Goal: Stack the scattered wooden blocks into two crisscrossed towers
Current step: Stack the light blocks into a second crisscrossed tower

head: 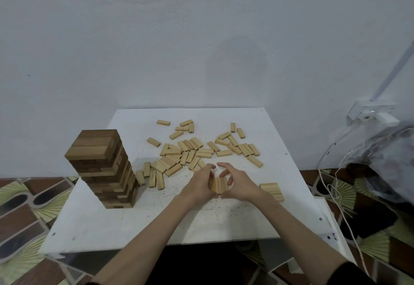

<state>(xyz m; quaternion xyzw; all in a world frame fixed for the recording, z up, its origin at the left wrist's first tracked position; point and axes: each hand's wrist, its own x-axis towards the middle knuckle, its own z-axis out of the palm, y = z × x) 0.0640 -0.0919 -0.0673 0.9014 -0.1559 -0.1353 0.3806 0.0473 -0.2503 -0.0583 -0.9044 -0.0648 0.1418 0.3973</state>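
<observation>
We cup a short row of three blocks (218, 185) between both hands, the left hand (198, 182) pressing on one side and the right hand (238, 183) on the other, fingers curled and squeezing the row flush. The blocks' long axes run away from us. Just beyond our fingertips lies the scattered pile (197, 152), equally near either hand. A flat started layer (272, 191) sits beside our right wrist, likely the base where this row belongs. The finished tower (105, 168) stands well left of our left hand.

White table (94, 228) bears a tower (105, 168), loose blocks (201, 150), seemingly a small stack (272, 191).
</observation>
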